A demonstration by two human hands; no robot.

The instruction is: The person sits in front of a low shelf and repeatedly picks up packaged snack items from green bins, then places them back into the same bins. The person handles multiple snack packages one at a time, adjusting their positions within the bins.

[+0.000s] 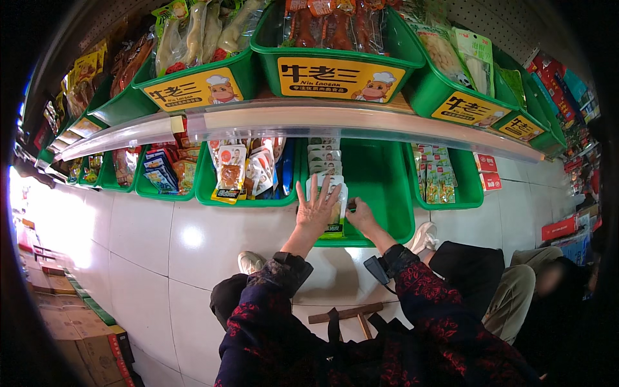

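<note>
In front of me, a green plastic bin [387, 193] holds a row of snack packets [325, 156] along its left side. The bin's right part shows a bare floor. My left hand [315, 213] lies over the nearest packet [335, 228], fingers spread, and hides part of it. My right hand [362, 216] is at that packet's right edge with its fingers curled. Whether those fingers grip the edge is not clear. The near packet is white above, with a dark and green lower end, and leans towards me.
A shelf edge [309, 118] with a clear strip overhangs the bin. To the left, another green bin [246, 202] holds mixed packets; the right one [454, 207] also holds packets. Cartons [82, 319] are stacked at lower left. A person's knee [512, 295] is at right.
</note>
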